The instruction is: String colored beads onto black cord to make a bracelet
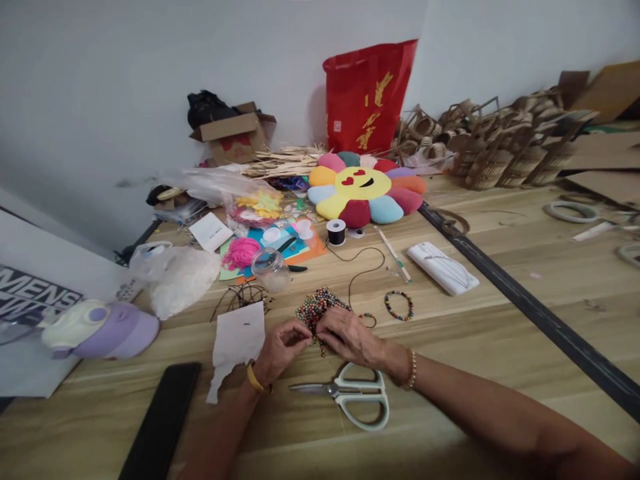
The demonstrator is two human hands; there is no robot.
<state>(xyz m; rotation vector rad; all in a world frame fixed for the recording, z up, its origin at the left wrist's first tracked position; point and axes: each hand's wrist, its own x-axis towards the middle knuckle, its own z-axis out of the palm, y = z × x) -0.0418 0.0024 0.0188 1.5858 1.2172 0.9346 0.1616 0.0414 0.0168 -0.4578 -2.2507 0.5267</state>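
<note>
A heap of small multicoloured beads [320,303] lies on the wooden table, just beyond my hands. My left hand [284,347] is closed in a pinch at the heap's near edge; what its fingertips hold is too small to name. Beside it, my right hand [353,337] is also pinched, partly covering the beads, and its fingertips are hidden. Black cord [367,251] runs from a spool [336,232] down behind the right hand, where a short beaded stretch [367,316] shows. To the right lies a beaded bracelet [399,305]. White-handled scissors [350,393] rest just below the hands.
A torn white paper [239,340] and a black phone-like slab [163,420] lie at left. Farther back are a clear jar [270,268], pink yarn [241,253], a flower cushion [365,187] and a white power bank-like block [443,268]. A black strip [525,303] crosses the right side.
</note>
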